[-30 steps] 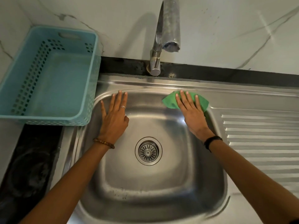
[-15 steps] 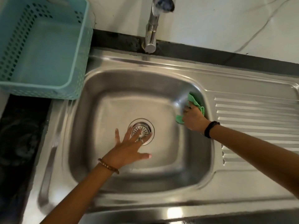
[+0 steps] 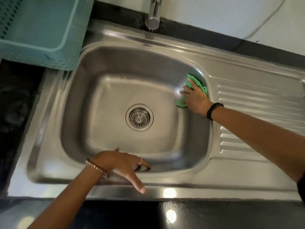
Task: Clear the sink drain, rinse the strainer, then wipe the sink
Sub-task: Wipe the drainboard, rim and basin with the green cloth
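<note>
The steel sink fills the middle of the view, with the round metal strainer seated in its drain. My right hand presses a green cloth flat against the basin's right wall, fingers spread over it. My left hand rests on the sink's near rim, its fingers hanging over the inner edge and the thumb pointing toward me along the front lip. It holds nothing.
A teal perforated basket stands at the back left, overlapping the sink's corner. The tap's base rises behind the basin. A ribbed drainboard lies to the right. Dark countertop borders the left and front.
My left hand has pulled back from the drain to the near rim. The right hand with the cloth stays on the right wall. The camera has tilted further down.
</note>
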The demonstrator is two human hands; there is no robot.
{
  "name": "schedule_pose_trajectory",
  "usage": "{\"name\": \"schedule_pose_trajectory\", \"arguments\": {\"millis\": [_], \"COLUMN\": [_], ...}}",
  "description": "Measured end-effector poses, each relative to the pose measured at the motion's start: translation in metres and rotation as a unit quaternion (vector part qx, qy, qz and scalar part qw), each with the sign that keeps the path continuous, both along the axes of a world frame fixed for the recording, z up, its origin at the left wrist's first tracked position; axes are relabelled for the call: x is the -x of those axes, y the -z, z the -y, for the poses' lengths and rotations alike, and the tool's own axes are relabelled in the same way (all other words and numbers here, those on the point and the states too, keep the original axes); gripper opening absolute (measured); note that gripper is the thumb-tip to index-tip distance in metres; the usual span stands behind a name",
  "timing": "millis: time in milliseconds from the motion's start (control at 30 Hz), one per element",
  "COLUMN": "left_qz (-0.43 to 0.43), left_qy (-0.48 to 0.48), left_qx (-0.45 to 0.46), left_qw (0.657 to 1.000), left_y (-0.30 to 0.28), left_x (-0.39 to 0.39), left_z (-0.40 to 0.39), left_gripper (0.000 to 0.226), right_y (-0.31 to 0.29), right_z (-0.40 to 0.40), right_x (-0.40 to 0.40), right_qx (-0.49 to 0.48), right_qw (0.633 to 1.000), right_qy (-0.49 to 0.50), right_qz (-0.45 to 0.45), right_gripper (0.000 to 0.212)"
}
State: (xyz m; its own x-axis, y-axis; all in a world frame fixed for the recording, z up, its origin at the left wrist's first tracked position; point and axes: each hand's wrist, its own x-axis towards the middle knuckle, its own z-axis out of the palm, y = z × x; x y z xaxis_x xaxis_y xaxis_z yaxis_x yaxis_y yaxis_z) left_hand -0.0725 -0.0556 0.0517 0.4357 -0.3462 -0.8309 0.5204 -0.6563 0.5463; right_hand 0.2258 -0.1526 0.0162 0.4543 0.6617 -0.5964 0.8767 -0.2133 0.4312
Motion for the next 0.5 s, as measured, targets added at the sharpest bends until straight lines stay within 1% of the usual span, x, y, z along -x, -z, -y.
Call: {"name": "schedule_pose_trajectory", "arguments": {"millis": [33,67,100,133,167,200,233,267,333,367,400,433,500], "left_qz": [-0.009,-0.016,-0.022,-0.025,-0.027,-0.028,-0.029,-0.03,-0.032,-0.034,-0.036,-0.036,-0.038], "left_qy": [-0.008,-0.017,-0.026,-0.033,-0.039,-0.043,-0.047,-0.051,-0.061,-0.065,-0.069,-0.072,-0.074], "left_qx": [0.006,0.015,0.024,0.034,0.042,0.047,0.051,0.053,0.055,0.056,0.057,0.056,0.051], "left_qw": [1.0,1.0,0.999,0.999,0.998,0.998,0.997,0.997,0.996,0.996,0.995,0.995,0.995], "left_y": [-0.001,-0.002,-0.003,-0.005,-0.006,-0.006,-0.006,-0.006,-0.005,-0.005,-0.003,-0.002,0.001], "left_x": [-0.001,-0.003,-0.004,-0.004,-0.004,-0.003,-0.003,-0.003,-0.001,0.001,0.002,0.004,0.005], "left_z": [0.0,0.0,0.0,0.002,0.003,0.003,0.004,0.004,0.005,0.005,0.005,0.005,0.006], "left_gripper": [0.078,0.077,0.075,0.074,0.072,0.071,0.07,0.069,0.069,0.07,0.071,0.072,0.074], "right_y": [0.011,0.007,0.0,-0.009,-0.016,-0.021,-0.024,-0.028,-0.03,-0.027,-0.022,-0.023,-0.019], "right_z": [0.012,0.018,0.026,0.037,0.05,0.063,0.072,0.075,0.069,0.062,0.052,0.037,0.012], "right_x": [0.005,0.019,0.033,0.047,0.063,0.081,0.097,0.106,0.102,0.09,0.077,0.064,0.036], "right_qx": [-0.006,0.007,0.05,0.097,0.137,0.199,0.257,0.296,0.276,0.246,0.194,0.152,0.057], "right_qw": [1.0,0.996,0.989,0.981,0.975,0.967,0.953,0.942,0.949,0.961,0.976,0.986,0.995], "right_qy": [0.014,0.064,0.102,0.104,0.083,0.025,-0.038,-0.08,-0.104,-0.085,-0.061,-0.009,0.077], "right_qz": [-0.024,-0.058,-0.093,-0.133,-0.156,-0.16,-0.158,-0.139,-0.109,-0.092,-0.074,-0.063,-0.022], "right_gripper": [0.047,0.048,0.049,0.048,0.043,0.037,0.034,0.033,0.033,0.033,0.035,0.037,0.038]}}
